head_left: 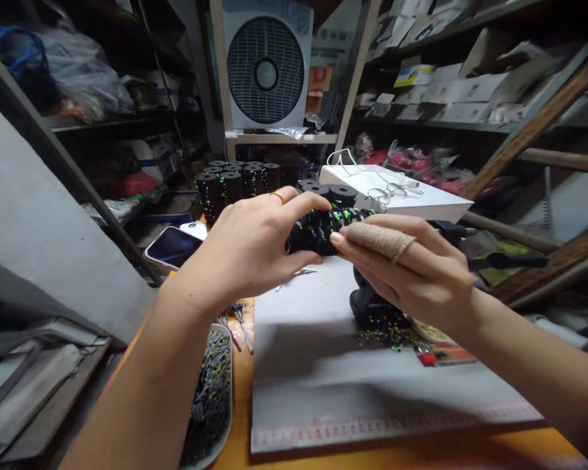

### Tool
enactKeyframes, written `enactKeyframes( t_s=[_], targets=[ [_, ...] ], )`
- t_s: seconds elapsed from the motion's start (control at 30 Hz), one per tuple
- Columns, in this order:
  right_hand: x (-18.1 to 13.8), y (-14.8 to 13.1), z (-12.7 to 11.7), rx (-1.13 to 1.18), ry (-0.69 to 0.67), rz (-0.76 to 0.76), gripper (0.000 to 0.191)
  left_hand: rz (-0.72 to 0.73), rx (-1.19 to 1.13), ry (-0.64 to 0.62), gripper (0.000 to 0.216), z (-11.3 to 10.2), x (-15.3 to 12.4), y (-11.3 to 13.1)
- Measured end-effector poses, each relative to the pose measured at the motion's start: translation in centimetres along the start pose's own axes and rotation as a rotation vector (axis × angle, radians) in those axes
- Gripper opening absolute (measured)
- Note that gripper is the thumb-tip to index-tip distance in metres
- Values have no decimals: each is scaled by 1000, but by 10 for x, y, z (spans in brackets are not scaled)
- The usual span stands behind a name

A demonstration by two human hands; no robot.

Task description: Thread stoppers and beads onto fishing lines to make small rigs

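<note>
My left hand (259,241), with a ring on one finger, is wrapped around a black spool (313,232) held level above a white board (298,365). Dark cord is wound on the spool, dotted with small green, yellow and blue bits. My right hand (411,261) has a tan cloth cover on one finger. Its fingertips are pressed together against the spool's near side; whatever small thing they pinch is hidden. Below the right hand, a black device (372,307) stands on the board, partly covered, with loose tiny coloured pieces (396,336) around it.
Several similar black spools (232,186) stand upright behind my hands. A white box (421,196) carries glasses and a cable. At left are a phone (174,247) and a tray (228,405) of small dark parts. A fan (266,72) and loaded shelves surround the table.
</note>
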State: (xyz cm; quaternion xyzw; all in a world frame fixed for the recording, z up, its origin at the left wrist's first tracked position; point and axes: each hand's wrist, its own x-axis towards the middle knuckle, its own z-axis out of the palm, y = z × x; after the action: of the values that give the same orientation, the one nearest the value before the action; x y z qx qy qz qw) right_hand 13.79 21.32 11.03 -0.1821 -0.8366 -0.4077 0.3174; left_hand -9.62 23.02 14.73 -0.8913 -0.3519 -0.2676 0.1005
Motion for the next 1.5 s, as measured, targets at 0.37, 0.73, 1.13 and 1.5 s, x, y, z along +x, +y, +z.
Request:
enactKeyframes(
  t_s=[0.37,0.73,1.13,1.5],
  targets=[
    [-47,-40,-56,369,-400,531,15,-4,233,52,52,1,7,21],
    [-84,-65,-21,510,-695,730,15,0,237,55,50,6,8,20],
    [-87,-76,-17,533,-695,648,20,1,227,61,50,7,9,19],
    [-21,-50,-48,565,-355,637,11,-3,219,60,49,6,9,19]
  ],
)
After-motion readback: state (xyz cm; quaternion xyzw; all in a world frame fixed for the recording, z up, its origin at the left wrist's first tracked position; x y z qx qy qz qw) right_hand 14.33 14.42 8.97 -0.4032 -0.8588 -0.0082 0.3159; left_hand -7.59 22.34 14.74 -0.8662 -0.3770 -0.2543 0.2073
